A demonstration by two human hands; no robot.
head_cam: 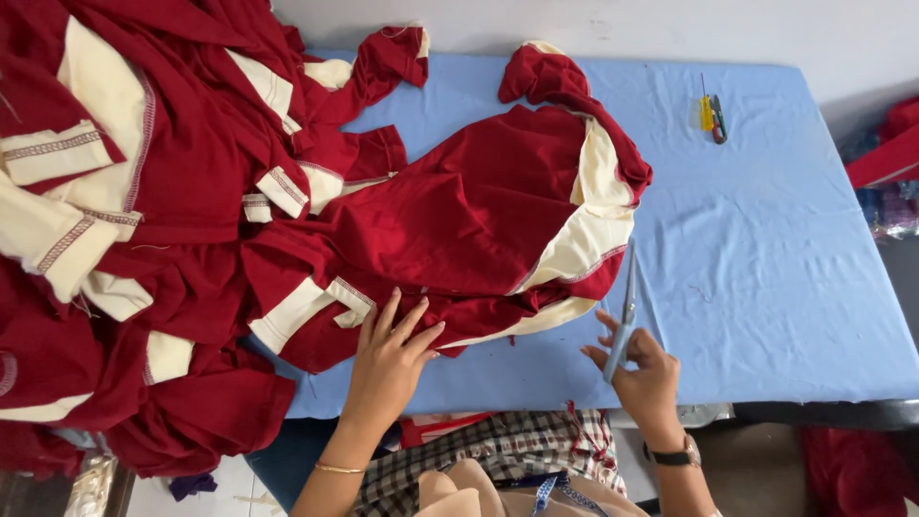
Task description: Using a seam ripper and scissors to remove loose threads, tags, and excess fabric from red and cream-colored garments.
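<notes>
**Garment Flat on Table, Scissors in Right Hand**

At the left of the frame, a pile of red and cream garments [124, 220] covers the blue table [766, 268]. At lower centre, your left hand [388, 359] lies flat, grip apart, on the spread red garment [479, 211]. At lower right, your right hand [643, 373] has its grip clamped on the scissors [624, 316]. A small yellow tool [712, 117] lies at upper right.

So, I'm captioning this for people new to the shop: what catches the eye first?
A dark red garment with cream trim lies spread on the blue-covered table, beside a big heap of matching red garments at left. The left hand presses its hem, while the right hand holds scissors.
</notes>
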